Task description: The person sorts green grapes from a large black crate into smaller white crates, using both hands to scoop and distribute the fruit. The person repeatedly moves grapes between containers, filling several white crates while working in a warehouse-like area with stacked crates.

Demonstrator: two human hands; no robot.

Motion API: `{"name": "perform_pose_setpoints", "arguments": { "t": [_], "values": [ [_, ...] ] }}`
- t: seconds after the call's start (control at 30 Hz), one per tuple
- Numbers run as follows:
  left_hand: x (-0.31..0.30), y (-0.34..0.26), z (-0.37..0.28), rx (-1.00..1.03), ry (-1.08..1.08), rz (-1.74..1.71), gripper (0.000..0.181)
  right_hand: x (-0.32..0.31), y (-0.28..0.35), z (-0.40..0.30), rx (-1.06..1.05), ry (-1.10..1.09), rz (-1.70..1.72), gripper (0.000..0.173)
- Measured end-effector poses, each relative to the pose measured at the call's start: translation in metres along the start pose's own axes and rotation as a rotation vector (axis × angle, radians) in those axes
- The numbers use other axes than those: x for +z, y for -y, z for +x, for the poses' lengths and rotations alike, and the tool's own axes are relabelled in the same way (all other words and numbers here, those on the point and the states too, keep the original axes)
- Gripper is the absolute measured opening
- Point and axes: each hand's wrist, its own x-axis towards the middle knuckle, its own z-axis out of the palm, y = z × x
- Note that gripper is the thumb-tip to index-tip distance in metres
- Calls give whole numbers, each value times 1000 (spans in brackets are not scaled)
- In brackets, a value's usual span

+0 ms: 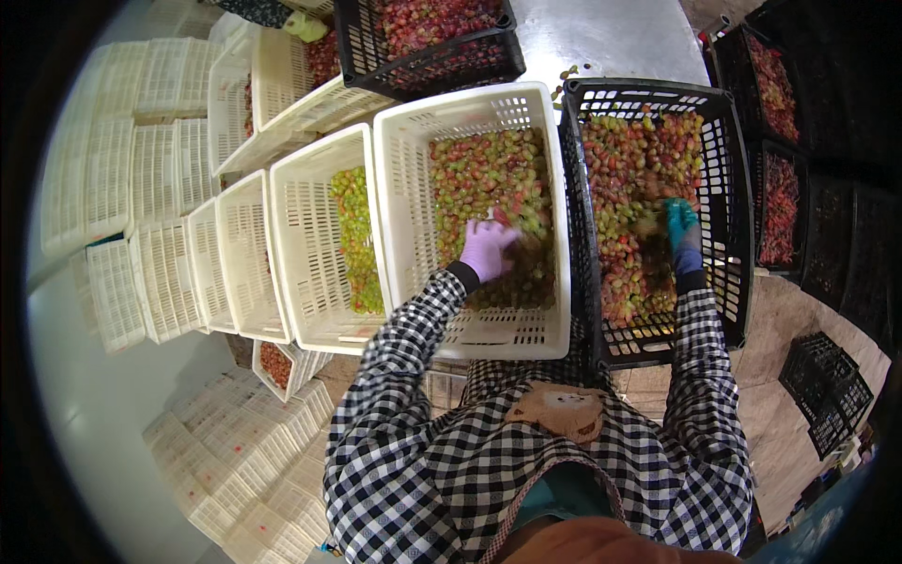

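My left hand (486, 250), in a lilac glove, is inside a white plastic crate (405, 211), just above loose red and green grapes (486, 169). A reddish grape shows by its fingertips; blur hides whether the fingers hold it. To the right, my right hand (681, 229) wears a teal and blue glove and reaches into a black plastic crate (726, 176). It touches the mixed red and green grapes (616, 158) there, near the crate's right wall. Its fingertips are blurred and partly hidden.
Left of these stands a white crate (313, 233) with greener grapes (356, 240). A black crate of red grapes (430, 63) sits beyond, near another person's gloved hand (305, 27). A metal tabletop (613, 42) bears stray grapes. Stacked white crates (239, 451) stand lower left; black crates (824, 388) lower right.
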Motion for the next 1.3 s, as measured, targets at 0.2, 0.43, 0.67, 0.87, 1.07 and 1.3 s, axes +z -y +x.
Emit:
{"name": "perform_pose_setpoints", "arguments": {
  "t": [0.2,0.43,0.67,0.87,1.07,1.3],
  "values": [
    [-4,-26,17,-380,60,-100,64,-1,2,-21,-420,-182,-845,24],
    [36,-15,31,-201,303,165,57,45,44,-70,4,49,-74,33],
    [48,-36,44,-386,219,-158,72,130,59,-116,-106,160,131,30],
    [10,-68,6,-115,-255,-1495,44,251,28,-176,29,645,-384,24],
    [-90,-28,-105,81,-821,-1859,72,301,-76,-223,-1103,872,-664,18],
    [-22,54,-95,-443,-844,-1373,62,337,-245,-198,-820,1110,-1269,29]
  ]
}}
